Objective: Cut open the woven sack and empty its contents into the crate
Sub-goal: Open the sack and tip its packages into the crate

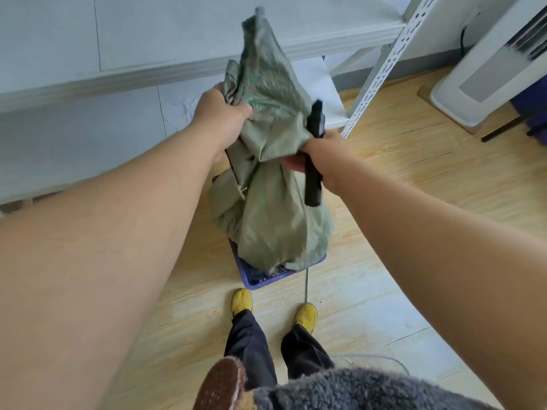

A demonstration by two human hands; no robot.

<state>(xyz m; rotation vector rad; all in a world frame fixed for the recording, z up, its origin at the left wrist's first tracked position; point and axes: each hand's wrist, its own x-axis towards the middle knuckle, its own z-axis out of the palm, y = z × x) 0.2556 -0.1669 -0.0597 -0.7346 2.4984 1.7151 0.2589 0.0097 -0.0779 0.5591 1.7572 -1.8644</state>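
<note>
A green woven sack (272, 202) hangs upended over a blue crate (254, 281) on the floor, its lower end resting inside the crate. My left hand (220, 112) grips a bunched fold of the sack at its upper left. My right hand (318, 155) holds the sack's right side and also a black utility knife (314, 161), which stands roughly upright in the fist. Dark contents show at the crate's front edge under the sack. Most of the crate is hidden by the sack.
A white shelf edge (148, 75) runs across the upper left. A perforated white metal upright (384, 63) leans at the right. A white appliance (485, 69) stands at the far right. My yellow shoes (242, 300) stand on the wood-look floor just in front of the crate.
</note>
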